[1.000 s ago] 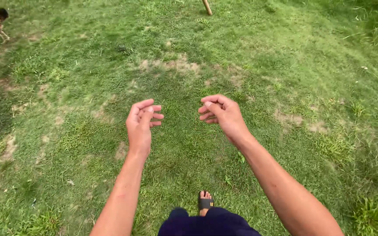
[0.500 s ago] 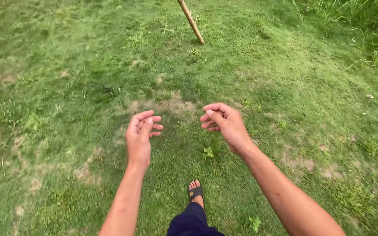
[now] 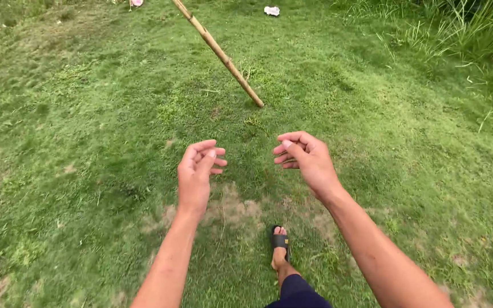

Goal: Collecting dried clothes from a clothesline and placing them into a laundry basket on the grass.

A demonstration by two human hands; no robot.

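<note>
My left hand [image 3: 196, 174] is held out over the grass with its fingers loosely curled and apart, holding nothing. My right hand [image 3: 306, 159] is beside it at the same height, fingers also curled and apart, empty. The two hands face each other with a gap between them. A bamboo pole [image 3: 219, 53] slants from the top of the view down to the ground, its lower end planted in the grass just ahead of my hands. Below, my foot in a dark sandal [image 3: 279, 244] steps on a bare patch of lawn.
Short grass [image 3: 87, 142] with worn brown patches covers the ground. Tall grass [image 3: 475, 34] grows at the upper right. A small white scrap [image 3: 271, 10] and a pinkish scrap [image 3: 136, 3] lie at the far edge.
The view has moved forward over the lawn. The bamboo pole has come closer and more of it shows. My hands keep the same curled, empty pose.
</note>
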